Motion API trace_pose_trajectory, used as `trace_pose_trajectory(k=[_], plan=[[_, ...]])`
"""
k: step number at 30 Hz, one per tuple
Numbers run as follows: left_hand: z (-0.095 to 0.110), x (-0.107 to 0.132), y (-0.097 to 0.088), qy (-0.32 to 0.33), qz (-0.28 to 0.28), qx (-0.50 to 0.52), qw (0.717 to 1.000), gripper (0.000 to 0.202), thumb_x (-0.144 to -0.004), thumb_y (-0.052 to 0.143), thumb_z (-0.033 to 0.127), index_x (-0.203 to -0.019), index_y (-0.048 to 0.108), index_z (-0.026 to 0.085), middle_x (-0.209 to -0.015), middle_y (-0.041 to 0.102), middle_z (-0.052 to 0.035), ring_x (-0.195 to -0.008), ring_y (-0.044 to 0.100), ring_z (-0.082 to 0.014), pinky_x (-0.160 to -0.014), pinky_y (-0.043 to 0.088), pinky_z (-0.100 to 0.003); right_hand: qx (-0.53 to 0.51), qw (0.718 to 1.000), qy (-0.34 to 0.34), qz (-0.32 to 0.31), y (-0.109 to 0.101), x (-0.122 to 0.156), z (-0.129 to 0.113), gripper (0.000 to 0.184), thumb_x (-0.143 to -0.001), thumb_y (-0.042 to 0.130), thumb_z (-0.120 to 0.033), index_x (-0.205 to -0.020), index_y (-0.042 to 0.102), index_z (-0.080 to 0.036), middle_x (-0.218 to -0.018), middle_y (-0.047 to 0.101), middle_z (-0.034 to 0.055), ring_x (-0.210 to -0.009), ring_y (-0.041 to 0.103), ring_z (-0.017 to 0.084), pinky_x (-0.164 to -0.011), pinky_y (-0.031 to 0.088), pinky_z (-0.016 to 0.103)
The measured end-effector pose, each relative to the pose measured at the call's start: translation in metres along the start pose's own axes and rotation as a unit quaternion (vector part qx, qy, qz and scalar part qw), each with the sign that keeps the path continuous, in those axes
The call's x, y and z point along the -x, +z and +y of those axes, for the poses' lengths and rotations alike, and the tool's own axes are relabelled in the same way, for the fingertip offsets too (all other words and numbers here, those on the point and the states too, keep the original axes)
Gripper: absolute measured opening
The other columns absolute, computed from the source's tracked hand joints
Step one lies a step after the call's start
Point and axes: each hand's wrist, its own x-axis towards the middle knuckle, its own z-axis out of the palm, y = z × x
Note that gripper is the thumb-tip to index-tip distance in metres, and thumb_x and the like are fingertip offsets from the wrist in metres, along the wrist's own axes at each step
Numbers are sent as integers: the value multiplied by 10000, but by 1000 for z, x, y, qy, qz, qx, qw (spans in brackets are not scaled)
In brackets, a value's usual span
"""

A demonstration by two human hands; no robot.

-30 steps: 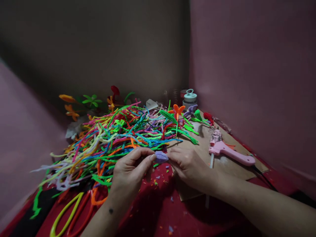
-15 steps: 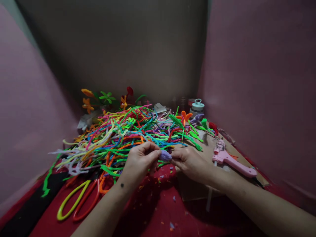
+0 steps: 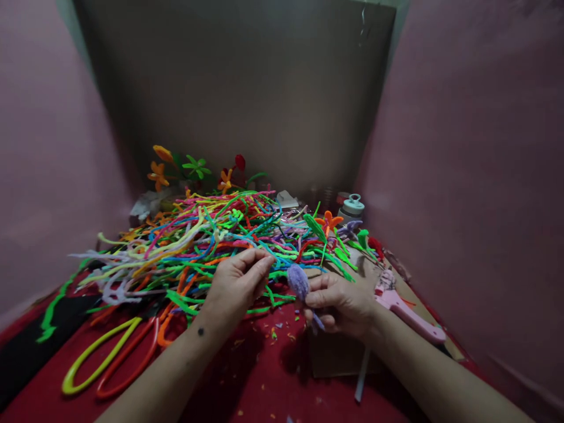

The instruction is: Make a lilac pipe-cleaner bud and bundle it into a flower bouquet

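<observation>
Between the thumb and fingers of my right hand (image 3: 337, 302) is a purple pipe-cleaner petal (image 3: 298, 282). Its rounded, fuzzy head points up and left, and a short twisted tail pokes out below the fingers. My left hand (image 3: 242, 282) is apart from the petal, on its left side, with thumb and forefinger pressed together. Whether anything tiny is in that pinch, I cannot make out. Just behind the left hand spreads a heap of loose pipe cleaners (image 3: 211, 235) in many colours.
A pink hot glue gun (image 3: 408, 314) lies on cardboard (image 3: 341, 361) to the right. Scissors with yellow and red handles (image 3: 101, 352) rest at front left. Finished pipe-cleaner flowers, like an orange one (image 3: 329, 222), and a lidded bottle (image 3: 352, 207) stand behind. Scraps dot the red cloth (image 3: 251, 376).
My left hand has let go of the purple petal and drawn left. My right hand has turned the petal more upright, now showing its broad fuzzy face. The camera view has shifted slightly.
</observation>
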Motion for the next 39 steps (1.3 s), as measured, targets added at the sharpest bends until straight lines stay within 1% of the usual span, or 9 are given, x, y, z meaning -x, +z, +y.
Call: trace_pose_trajectory(k=[4,8,17,22,26,30,34,37,39], plan=[[1,3,5,-14,-15,24,1000,218,-739,585,367,-676,566,160,-433,362,83,-382,282,-46,-375,225,-162,-78,996,22,-22,-2,1,1,221,-637,711,-234,-758,656,-58,-570,627,14,-281,375,13,-255,263,132],[-3,2,8,-15,-30,17,999,224,-719,598,370,-666,585,153,-439,372,76,-384,298,-49,-367,231,-161,-131,991,-15,-27,-2,-1,2,201,-691,692,-233,-802,644,-72,-613,657,25,-282,343,-3,-260,247,120],[-12,1,12,-46,-66,-16,997,234,-715,595,383,-679,584,152,-431,393,76,-367,325,-51,-356,224,-158,-140,987,-71,27,1,-3,4,155,-762,629,-247,-828,611,-108,-693,705,53,-277,250,-10,-271,183,125],[-10,2,14,-58,-51,-8,997,250,-765,542,389,-642,515,173,-461,455,68,-335,368,-49,-335,239,-155,-122,981,-119,94,-2,-1,-1,159,-742,645,-254,-794,615,-107,-693,712,66,-267,246,-13,-277,161,126],[-5,4,9,-18,-12,-6,1000,308,-787,515,400,-580,455,181,-422,399,76,-330,319,-45,-345,238,-160,-132,961,-183,159,-7,1,-10,150,-722,652,-253,-783,622,-120,-675,711,54,-268,250,-16,-281,165,118],[-5,4,6,16,13,-27,999,350,-815,468,411,-550,463,182,-375,368,67,-336,325,-61,-362,265,-173,-153,949,-215,172,-16,7,-19,125,-723,641,-244,-799,623,-148,-662,705,26,-279,254,-8,-288,219,116],[-11,2,9,30,17,-21,999,150,-770,544,325,-731,578,184,-517,483,50,-406,412,-77,-398,329,-180,-201,933,-252,162,-23,13,-26,111,-730,633,-242,-813,636,-167,-680,706,8,-290,271,-5,-294,252,108],[-15,2,13,92,-41,-95,990,77,-732,578,218,-727,641,174,-654,576,-1,-573,520,-115,-532,412,-205,-215,938,-229,149,-23,14,-25,112,-713,647,-244,-793,642,-165,-651,700,8,-285,271,-1,-296,264,116],[-16,5,16,136,-131,-158,969,111,-734,565,167,-693,667,175,-712,620,-26,-672,565,-142,-627,435,-223,-201,947,-206,144,-21,13,-20,114,-698,657,-235,-779,641,-155,-631,695,18,-286,285,0,-303,267,118]])
